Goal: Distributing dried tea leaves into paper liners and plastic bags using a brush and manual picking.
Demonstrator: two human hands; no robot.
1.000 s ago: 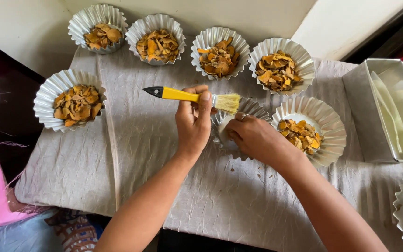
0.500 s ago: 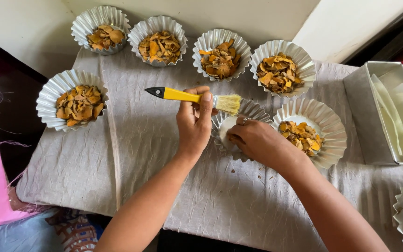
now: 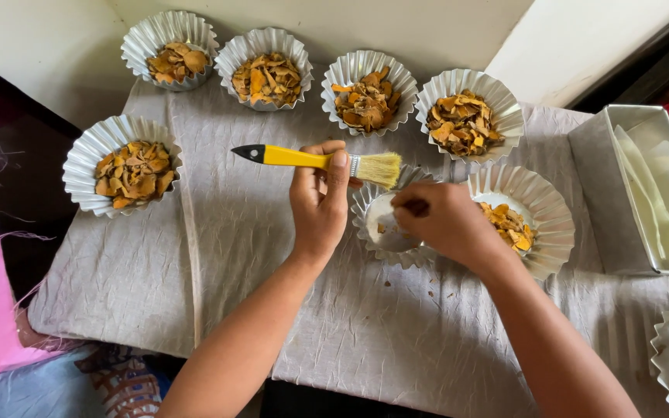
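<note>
Here, brush (image 3: 315, 160) gripped in left hand (image 3: 319, 203), right hand (image 3: 441, 222) pinching chips over nearly bare foil cup (image 3: 377, 224).

Two hands at work over fluted foil cups on a cloth-covered surface.

The left hand (image 3: 319, 203) holds a yellow-handled brush (image 3: 315, 161) level, bristles pointing right. The right hand (image 3: 443, 223) pinches a dark piece above a nearly empty cup (image 3: 373, 203), beside a half-filled cup (image 3: 540, 210); five filled cups lie farther off.
</note>
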